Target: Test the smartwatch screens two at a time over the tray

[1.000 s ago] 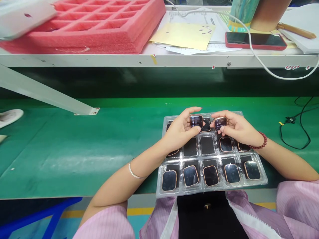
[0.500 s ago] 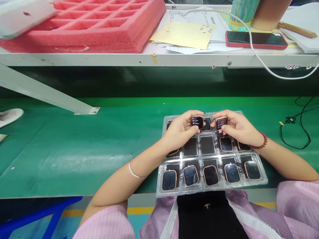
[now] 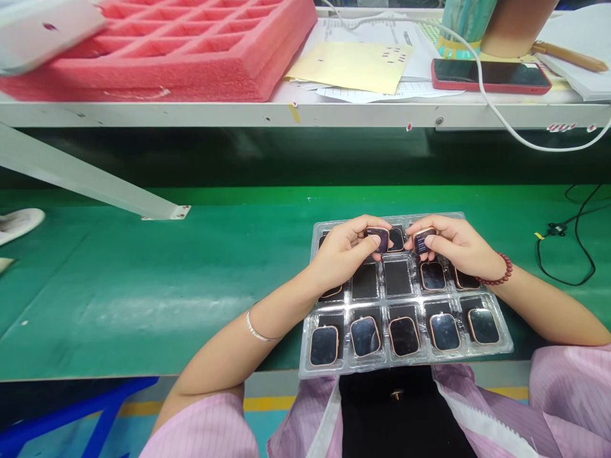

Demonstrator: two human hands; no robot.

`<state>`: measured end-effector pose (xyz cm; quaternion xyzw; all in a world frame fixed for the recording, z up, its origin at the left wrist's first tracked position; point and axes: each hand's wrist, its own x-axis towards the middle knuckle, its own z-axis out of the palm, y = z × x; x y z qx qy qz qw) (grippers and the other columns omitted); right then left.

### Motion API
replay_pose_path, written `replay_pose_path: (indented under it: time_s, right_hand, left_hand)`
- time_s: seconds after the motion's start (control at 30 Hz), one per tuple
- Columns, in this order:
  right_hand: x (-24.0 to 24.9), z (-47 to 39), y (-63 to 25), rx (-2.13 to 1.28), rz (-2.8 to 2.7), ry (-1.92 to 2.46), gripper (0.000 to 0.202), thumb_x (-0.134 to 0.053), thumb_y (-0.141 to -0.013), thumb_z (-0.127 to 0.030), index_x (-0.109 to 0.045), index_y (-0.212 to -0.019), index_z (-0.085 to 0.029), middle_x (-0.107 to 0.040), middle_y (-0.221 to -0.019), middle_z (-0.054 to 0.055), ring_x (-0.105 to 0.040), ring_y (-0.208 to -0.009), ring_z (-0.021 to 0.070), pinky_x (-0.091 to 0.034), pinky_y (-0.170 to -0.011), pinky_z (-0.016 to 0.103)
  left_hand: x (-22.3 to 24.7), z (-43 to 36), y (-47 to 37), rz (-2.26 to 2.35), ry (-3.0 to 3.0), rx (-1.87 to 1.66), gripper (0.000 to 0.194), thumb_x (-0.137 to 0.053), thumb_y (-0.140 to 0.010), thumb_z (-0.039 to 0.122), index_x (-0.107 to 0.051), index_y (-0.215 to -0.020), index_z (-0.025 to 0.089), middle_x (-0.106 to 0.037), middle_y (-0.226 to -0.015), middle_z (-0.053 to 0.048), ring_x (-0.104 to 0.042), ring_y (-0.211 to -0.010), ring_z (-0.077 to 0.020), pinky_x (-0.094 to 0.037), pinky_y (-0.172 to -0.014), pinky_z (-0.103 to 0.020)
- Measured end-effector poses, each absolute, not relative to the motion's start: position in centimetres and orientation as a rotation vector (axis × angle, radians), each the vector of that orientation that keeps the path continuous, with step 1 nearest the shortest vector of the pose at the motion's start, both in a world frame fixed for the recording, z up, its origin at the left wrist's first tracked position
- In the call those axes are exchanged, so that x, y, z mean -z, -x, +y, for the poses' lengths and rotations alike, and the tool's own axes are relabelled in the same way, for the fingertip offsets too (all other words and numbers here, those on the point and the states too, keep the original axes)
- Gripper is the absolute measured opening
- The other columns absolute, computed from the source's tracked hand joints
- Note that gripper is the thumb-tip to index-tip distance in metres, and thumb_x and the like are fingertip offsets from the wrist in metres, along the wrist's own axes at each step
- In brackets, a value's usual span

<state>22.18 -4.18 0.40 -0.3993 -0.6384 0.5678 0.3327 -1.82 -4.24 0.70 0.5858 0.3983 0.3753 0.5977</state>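
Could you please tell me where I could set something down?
The green mat is bare between the slanted white leg and the left forearm; a smaller patch lies between the beaded bracelet and black cable. The smartwatch tray and shelf are crowded.

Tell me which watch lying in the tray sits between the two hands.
The watch in the far row's middle pocket of the tray. Only it shows between the left hand and right hand; the rest lie aside or nearer the body.

Your left hand (image 3: 340, 251) holds a smartwatch (image 3: 373, 241) and your right hand (image 3: 463, 245) a second smartwatch (image 3: 421, 243), thumbs on screens, over the far part of the clear plastic tray (image 3: 506, 347). Five gold-rimmed watches (image 3: 365, 337) line its near edge, by the green tabletop's (image 3: 143, 286) near edge.
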Motion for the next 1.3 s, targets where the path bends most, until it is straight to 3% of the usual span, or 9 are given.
replay_pose_path:
  time_s: [0.83, 1.0, 1.3]
  right_hand:
    - [-0.4, -4.19, -22.22, -1.464, -1.705, 1.071, 0.022, -0.063, -0.092, -0.024, -0.071, -0.112, -0.019, -0.076, -0.095, 0.006, -0.07, -0.07, 0.0136, -0.063, -0.062, 0.026]
    - [-0.41, -4.16, -22.25, -1.417, -1.726, 1.036, 0.04, -0.061, -0.088, -0.015, -0.063, -0.128, -0.02, -0.074, -0.119, 0.009, -0.074, -0.082, 0.0151, -0.064, -0.066, 0.026]
    - [-0.36, -4.38, -22.07, -1.389, -1.836, 0.936, 0.04, -0.059, -0.087, -0.011, -0.066, -0.126, -0.021, -0.073, -0.118, 0.01, -0.075, -0.095, 0.019, -0.065, -0.071, 0.029]
  left_hand:
    - [-0.65, -4.21, 1.7, 0.909, -1.337, -0.874, 0.022, -0.068, -0.083, 0.027, -0.066, -0.101, 0.015, -0.072, -0.085, -0.004, -0.066, -0.07, -0.0139, -0.055, -0.063, -0.026]
    - [-0.28, -4.12, 1.66, 0.909, -1.326, -0.922, 0.03, -0.072, -0.075, 0.018, -0.065, -0.104, 0.016, -0.073, -0.09, -0.004, -0.067, -0.078, -0.0143, -0.056, -0.073, -0.027]
    - [-0.09, -4.05, 1.81, 0.926, -1.332, -0.929, 0.029, -0.072, -0.075, 0.017, -0.064, -0.104, 0.016, -0.072, -0.089, -0.004, -0.067, -0.081, -0.0156, -0.054, -0.072, -0.027]
